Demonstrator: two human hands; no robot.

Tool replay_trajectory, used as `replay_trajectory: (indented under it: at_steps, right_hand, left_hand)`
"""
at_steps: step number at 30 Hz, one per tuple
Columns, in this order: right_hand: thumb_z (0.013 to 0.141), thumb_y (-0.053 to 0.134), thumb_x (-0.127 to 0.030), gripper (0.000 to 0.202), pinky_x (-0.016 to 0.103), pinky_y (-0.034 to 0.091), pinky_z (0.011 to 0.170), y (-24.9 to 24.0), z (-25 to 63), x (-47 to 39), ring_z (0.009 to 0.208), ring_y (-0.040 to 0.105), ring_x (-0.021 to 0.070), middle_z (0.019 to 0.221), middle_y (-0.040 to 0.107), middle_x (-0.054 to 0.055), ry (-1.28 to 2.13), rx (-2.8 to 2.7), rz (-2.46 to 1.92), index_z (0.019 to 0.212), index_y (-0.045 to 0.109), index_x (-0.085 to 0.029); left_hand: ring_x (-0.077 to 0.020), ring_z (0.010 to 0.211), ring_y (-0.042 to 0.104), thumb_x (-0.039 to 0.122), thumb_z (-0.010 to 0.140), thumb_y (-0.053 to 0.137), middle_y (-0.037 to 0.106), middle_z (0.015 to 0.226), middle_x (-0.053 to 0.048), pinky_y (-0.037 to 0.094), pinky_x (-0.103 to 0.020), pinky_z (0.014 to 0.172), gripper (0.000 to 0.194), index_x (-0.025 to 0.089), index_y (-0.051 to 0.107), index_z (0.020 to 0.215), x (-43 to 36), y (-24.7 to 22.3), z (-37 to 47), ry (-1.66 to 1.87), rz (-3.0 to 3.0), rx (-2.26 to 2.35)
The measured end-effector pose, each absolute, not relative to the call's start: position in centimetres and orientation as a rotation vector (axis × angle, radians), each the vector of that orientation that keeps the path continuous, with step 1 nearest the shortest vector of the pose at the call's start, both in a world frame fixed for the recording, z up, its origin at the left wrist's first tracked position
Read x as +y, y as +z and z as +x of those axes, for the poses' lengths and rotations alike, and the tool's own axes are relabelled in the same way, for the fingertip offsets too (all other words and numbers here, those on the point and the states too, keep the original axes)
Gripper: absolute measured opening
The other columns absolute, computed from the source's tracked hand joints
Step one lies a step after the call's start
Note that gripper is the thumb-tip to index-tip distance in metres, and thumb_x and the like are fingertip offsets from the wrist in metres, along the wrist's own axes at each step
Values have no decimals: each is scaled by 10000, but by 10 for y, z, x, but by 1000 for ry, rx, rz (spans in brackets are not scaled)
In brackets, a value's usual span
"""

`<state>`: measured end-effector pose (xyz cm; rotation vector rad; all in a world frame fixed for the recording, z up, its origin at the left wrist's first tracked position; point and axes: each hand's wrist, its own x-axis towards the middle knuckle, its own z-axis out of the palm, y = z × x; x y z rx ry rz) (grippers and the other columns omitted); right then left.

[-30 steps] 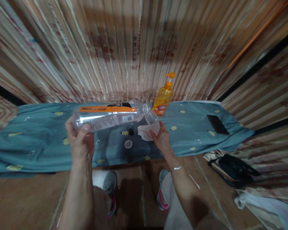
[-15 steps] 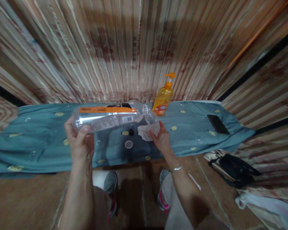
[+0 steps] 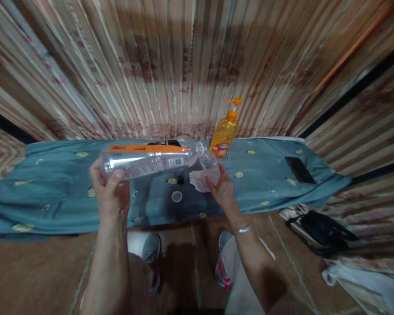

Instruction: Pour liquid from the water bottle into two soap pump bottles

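My left hand (image 3: 110,186) is closed around the base of a large clear plastic bottle (image 3: 151,162) with an orange and black label. The bottle lies nearly level in the air, its uncapped neck pointing right. My right hand (image 3: 221,186) grips a small clear plastic cup (image 3: 210,165), tilted so that its mouth meets the bottle's neck. Whether liquid passes between them I cannot tell. Behind and below the cup, a crumpled white tissue (image 3: 198,181) rests on the cloth. A black bottle cap (image 3: 180,180) and a round clear lid (image 3: 176,196) lie beneath the bottle.
An orange pump bottle (image 3: 223,135) stands at the back, just beyond the cup. On the right of the teal patterned cloth (image 3: 256,179) lies a dark phone (image 3: 300,170). A black bag (image 3: 325,229) sits low at the right. Patterned curtains (image 3: 170,65) hang behind.
Almost nothing differs. Both hands keep their hold on the bottle and the cup, and the whole view has shifted very slightly.
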<state>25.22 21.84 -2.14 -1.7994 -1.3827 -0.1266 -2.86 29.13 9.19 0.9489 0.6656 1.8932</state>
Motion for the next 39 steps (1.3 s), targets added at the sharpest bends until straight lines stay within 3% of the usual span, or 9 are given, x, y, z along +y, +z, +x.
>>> replay_trajectory:
  at_steps: [5,14,19,26,39]
  right_hand:
    - [938,481,-626,712,512,544,998,-19,252,218,1226,646,337,1340,630,265,-122,-1359,-1784,1416,451,-99]
    - [929,494,-619,713,550,503,1060,-18,252,221,1213,651,345,1310,650,276,-158,-1366,-1794,1376,496,-63]
    - [934,471,-624,770,523,498,1075,-21,251,221,1271,626,344,1381,607,294,-114,-1358,-1829,1439,440,-43]
    - [940,467,-608,878,524,498,1077,-22,250,220,1345,580,347,1475,530,300,-116,-1363,-1831,1568,229,-42]
    - [937,495,-591,739,555,521,1045,-18,252,220,1238,645,340,1373,625,266,-153,-1383,-1783,1467,424,-83]
  left_hand:
    - [-161,900,595,187,450,854,673,941,41,461,-272,764,506,272,724,932,291,93,-28,1893,956,668]
    - [-169,953,608,246,484,889,667,981,49,480,-305,837,530,312,720,982,294,87,-31,1884,1028,655]
    - [-162,937,602,268,490,891,660,982,50,479,-293,804,516,311,708,970,296,85,-32,1891,1068,668]
    - [-174,950,605,321,490,910,643,978,46,492,-331,851,531,303,686,972,297,84,-35,1849,1107,688]
    - [-200,990,598,331,537,879,633,985,35,488,-362,888,489,301,667,977,296,83,-35,1823,1122,700]
